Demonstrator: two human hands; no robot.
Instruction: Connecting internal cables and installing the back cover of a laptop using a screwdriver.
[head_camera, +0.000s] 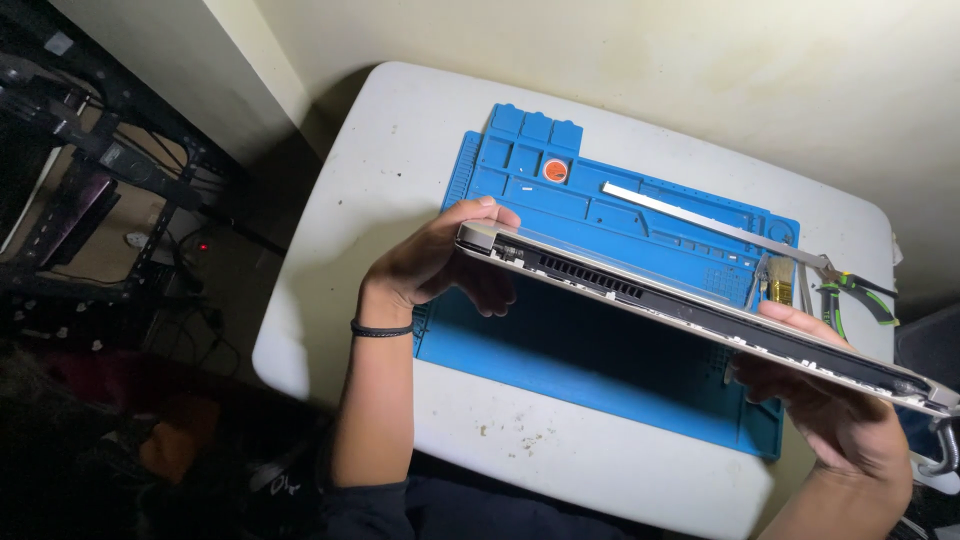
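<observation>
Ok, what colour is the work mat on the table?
Bright blue: the work mat shows best in the head view, lying on the white table.

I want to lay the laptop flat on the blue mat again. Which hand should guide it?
Probably the left hand: it grips the laptop corner directly above the blue mat. The right hand holds the end beyond the mat's edge.

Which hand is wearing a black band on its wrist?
The left hand, gripping the laptop's near-left corner, has the black band on its wrist. The right hand, under the other end, shows none.
</observation>
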